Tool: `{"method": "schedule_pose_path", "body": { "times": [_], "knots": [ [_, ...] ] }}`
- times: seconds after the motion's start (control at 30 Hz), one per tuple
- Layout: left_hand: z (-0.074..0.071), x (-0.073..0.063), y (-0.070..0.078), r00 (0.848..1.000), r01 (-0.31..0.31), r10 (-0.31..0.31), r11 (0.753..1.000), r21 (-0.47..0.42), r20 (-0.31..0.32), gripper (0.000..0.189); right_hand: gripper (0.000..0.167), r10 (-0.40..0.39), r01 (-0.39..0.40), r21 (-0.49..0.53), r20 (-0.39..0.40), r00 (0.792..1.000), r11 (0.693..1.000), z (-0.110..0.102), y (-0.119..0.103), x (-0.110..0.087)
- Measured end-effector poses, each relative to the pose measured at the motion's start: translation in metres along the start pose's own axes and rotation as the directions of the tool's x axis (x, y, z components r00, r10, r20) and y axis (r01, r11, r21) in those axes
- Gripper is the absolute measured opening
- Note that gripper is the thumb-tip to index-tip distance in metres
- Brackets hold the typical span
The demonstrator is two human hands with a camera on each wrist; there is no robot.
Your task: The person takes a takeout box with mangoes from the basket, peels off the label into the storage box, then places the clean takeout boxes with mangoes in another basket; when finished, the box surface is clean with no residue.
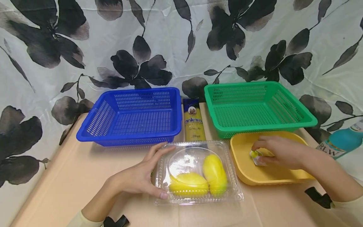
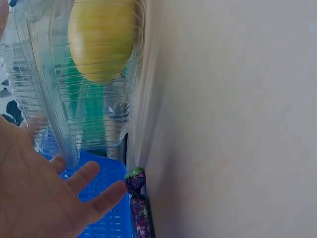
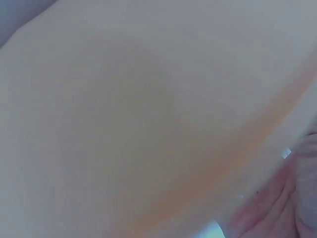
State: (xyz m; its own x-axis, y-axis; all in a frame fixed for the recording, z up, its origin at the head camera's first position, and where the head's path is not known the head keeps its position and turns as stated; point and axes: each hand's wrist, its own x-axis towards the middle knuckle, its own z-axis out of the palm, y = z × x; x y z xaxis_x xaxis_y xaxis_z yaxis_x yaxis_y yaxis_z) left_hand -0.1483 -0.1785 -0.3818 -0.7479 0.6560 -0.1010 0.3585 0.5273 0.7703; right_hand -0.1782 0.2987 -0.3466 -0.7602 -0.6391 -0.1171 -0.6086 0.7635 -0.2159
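Observation:
My left hand (image 1: 139, 178) is at the left side of a clear plastic clamshell box (image 1: 195, 200), thumb near its front corner and fingers reaching toward the back corner. In the left wrist view those fingers are spread and fairly straight. Two yellow mangoes (image 1: 216, 175) lie inside the box, under its lid. Over a yellow tray (image 1: 246, 178), my right hand (image 1: 279, 154) pinches a small white and yellow-green packet (image 1: 256, 157); what it holds cannot be made out. The right wrist view is blurred, with part of the palm at its lower right.
Behind stand a blue basket (image 1: 141, 140) and a green basket (image 1: 255, 127), with a yellow Ankara pasta pack (image 1: 194, 127) between them. A turquoise bottle (image 1: 344, 142) is at far right. A purple-wrapped candy (image 2: 141, 213) lies near the left fingers.

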Motion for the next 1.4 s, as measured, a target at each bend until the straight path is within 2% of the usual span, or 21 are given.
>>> {"method": "schedule_pose_path", "body": {
  "times": [0.2,0.43,0.67,0.9,1.1,1.2,1.4],
  "knots": [
    [-0.001,0.0,-0.001,1.0,-0.005,0.005,1.0,-0.007,-0.004,0.121,0.029,-0.007,0.006,-0.032,-0.04,0.999,0.999,-0.007,-0.018,0.0],
    [0.0,0.0,-0.002,1.0,-0.004,0.004,1.0,-0.004,0.003,0.121,0.035,-0.069,0.066,-0.045,-0.075,0.995,0.997,-0.008,-0.029,0.002],
    [-0.001,0.0,-0.002,1.0,-0.001,0.001,1.0,-0.011,-0.002,0.119,0.046,-0.064,0.059,-0.059,-0.092,0.994,0.997,-0.018,-0.048,0.008],
    [-0.001,-0.003,-0.001,1.0,0.019,-0.019,1.0,-0.013,0.009,0.118,0.057,-0.027,0.034,0.055,-0.115,0.993,0.998,-0.018,-0.067,0.005],
    [0.0,-0.004,-0.001,1.0,0.013,-0.013,1.0,-0.008,0.012,0.119,0.072,-0.008,0.019,0.144,-0.082,0.997,0.989,-0.011,-0.079,0.005],
    [-0.001,-0.003,-0.001,1.0,0.015,-0.015,1.0,-0.016,0.015,0.119,0.079,-0.016,0.028,0.158,-0.071,0.997,0.987,-0.006,-0.081,0.007],
    [-0.002,-0.002,0.0,1.0,0.024,-0.024,1.0,-0.007,0.016,0.118,0.092,0.022,-0.003,0.244,-0.076,0.997,0.97,0.005,-0.079,0.012]
  ]
}}
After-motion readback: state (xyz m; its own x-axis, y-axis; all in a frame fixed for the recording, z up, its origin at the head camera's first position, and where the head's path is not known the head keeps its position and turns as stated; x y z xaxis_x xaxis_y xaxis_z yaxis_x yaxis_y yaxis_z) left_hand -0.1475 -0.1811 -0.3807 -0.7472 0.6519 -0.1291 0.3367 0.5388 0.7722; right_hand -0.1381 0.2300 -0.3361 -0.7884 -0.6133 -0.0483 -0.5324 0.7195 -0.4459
